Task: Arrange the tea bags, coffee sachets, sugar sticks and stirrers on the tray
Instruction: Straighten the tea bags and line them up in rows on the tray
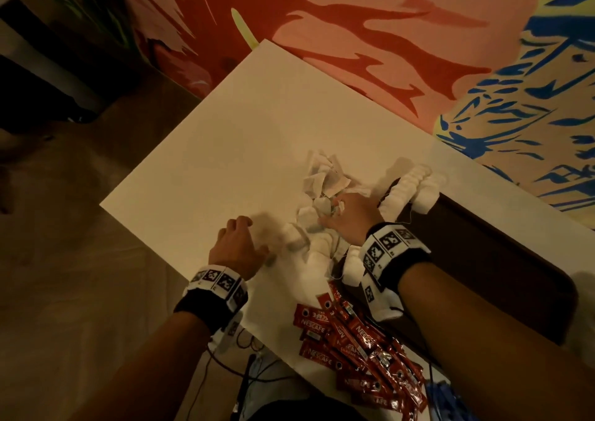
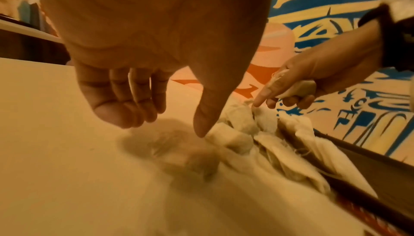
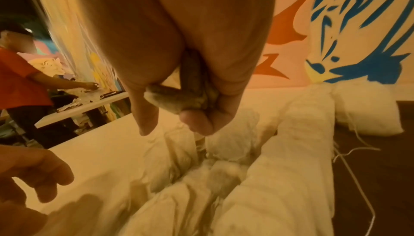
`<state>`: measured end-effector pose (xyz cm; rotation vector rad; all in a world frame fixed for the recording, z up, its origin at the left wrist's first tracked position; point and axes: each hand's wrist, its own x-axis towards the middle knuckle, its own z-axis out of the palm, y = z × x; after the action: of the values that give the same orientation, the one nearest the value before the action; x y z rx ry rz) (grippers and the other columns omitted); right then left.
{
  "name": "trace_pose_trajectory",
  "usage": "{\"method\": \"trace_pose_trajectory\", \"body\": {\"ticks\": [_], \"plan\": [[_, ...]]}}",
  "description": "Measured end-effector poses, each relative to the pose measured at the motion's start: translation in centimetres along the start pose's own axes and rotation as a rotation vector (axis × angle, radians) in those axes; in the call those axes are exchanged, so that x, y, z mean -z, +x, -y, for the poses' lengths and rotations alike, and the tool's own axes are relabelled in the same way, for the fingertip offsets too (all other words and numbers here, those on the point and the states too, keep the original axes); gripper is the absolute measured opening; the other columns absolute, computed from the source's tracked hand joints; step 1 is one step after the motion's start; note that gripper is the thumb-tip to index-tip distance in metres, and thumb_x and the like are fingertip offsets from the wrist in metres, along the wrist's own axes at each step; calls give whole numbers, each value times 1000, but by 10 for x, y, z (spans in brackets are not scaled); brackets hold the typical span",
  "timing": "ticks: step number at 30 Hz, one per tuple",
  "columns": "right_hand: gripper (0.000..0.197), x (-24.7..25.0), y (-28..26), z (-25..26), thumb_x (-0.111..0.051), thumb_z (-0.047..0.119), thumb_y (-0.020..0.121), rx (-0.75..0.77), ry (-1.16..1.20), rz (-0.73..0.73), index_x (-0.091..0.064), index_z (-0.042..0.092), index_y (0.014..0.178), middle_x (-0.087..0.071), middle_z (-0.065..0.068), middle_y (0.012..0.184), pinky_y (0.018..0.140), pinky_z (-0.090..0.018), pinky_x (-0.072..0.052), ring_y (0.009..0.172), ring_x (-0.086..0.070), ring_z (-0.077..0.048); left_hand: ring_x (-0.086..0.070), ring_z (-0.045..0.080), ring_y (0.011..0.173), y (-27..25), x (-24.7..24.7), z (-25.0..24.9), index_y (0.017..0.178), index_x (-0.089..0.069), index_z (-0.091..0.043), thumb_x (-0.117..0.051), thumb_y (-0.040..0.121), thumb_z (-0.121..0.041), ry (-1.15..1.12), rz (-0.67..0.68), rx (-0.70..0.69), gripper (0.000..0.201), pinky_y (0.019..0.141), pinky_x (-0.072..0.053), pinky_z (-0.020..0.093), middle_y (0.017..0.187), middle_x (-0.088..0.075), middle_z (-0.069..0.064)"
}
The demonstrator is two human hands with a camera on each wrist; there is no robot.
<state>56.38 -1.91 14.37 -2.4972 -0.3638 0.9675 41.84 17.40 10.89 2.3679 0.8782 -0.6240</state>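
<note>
Leftmost, my left hand [image 1: 236, 246] hung with relaxed, loosely curled fingers, holding nothing, over the white table [image 1: 225, 150], probably ready to gather the loose tea bags [image 1: 323, 184] beside it. My right hand [image 1: 349, 216] pinched 1 tea bag [image 3: 179, 101] over that pile, seemingly bound for the dark tray [image 1: 502, 279] just right.

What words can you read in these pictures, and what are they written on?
"NESCAFE": on the red coffee sachets, printed on several of them.
The smaller print on those sachets is too small and blurred to read.
The black-and-white square patterns on the wristbands are codes, not words.
The tea bags show no readable text.
The wrist views show no words.
</note>
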Motion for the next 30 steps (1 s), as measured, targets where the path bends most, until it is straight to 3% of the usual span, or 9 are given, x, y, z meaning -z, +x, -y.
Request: {"method": "trace_pose_trajectory", "body": {"ticks": [3, 7, 10, 12, 18, 21, 23, 26, 30], "plan": [[72, -16, 8, 7, -79, 47, 84, -65, 8, 7, -53, 8, 139, -59, -11, 137, 100, -37, -46, 125, -56, -30, -51, 27, 122, -1, -8, 10, 137, -37, -20, -67, 83, -59, 48, 42, 26, 73, 96, -48, 45, 134, -51, 2], [82, -34, 15, 14, -83, 41, 81, -121, 35, -73, -42, 11, 145, -50, -10, 147, 107, -42, -44, 133, -51, -34, -58, 27, 104, 1, -17, 10, 120, -46, -20, -64, 86, -55, 44, 27, 28, 51, 85, -50, 41, 116, -61, 4], [81, -43, 20, 17, -84, 35, 80, -166, 68, -103, -42, 12, 145, -47, -9, 148, 108, -47, -45, 132, -51, -36, -61, 24, 85, 1, -19, 10, 97, -59, -22, -65, 86, -48, -18, 50, 54, 29, 71, -49, 34, 96, -66, 1], [67, -46, 20, 17, -82, 29, 82, -168, 56, -117, -50, 14, 138, -48, -8, 143, 106, -46, -47, 127, -54, -36, -63, 22, 83, 2, -20, 11, 88, -65, -24, -69, 87, -43, -114, 54, 32, 19, 69, -48, 31, 90, -67, -2], [35, -38, 16, 12, -73, 32, 88, -97, 50, -144, -69, 16, 118, -65, -6, 124, 92, -36, -52, 112, -63, -30, -60, 14, 83, 9, -15, -2, 99, -66, -25, -71, 91, -33, -267, 108, -151, 13, 70, -41, 25, 88, -65, -8], [26, -28, 11, 13, -72, 30, 88, -64, 94, -88, -71, 15, 109, -70, -6, 112, 88, -35, -52, 105, -65, -29, -61, 13, 76, 19, -18, -13, 118, -55, -30, -70, 91, -31, -245, 124, -189, 31, 66, -41, 26, 80, -61, -10], [15, -21, 8, 12, -71, 31, 87, -44, 112, -62, -61, 21, 83, -67, -6, 97, 78, -34, -48, 94, -62, -29, -60, 15, 77, 24, -21, -19, 129, -47, -35, -71, 90, -35, -219, 126, -196, 46, 70, -43, 27, 80, -59, -11], [37, -9, -3, 10, -71, 36, 83, -40, 197, -35, -37, 32, 67, -49, 6, 78, 73, -31, -37, 82, -50, -22, -62, 22, 88, 27, -22, -27, 127, -51, -33, -69, 90, -40, -167, 144, -202, 42, 75, -44, 29, 92, -63, -6], [28, 14, -24, 10, -66, 43, 77, 0, 396, -66, -59, 16, 79, -59, 7, 81, 75, -36, -47, 80, -57, -20, -56, 19, 91, 28, -21, -35, 110, -63, -25, -68, 90, -41, -130, 142, -184, 27, 77, -43, 31, 104, -62, -2]]}}
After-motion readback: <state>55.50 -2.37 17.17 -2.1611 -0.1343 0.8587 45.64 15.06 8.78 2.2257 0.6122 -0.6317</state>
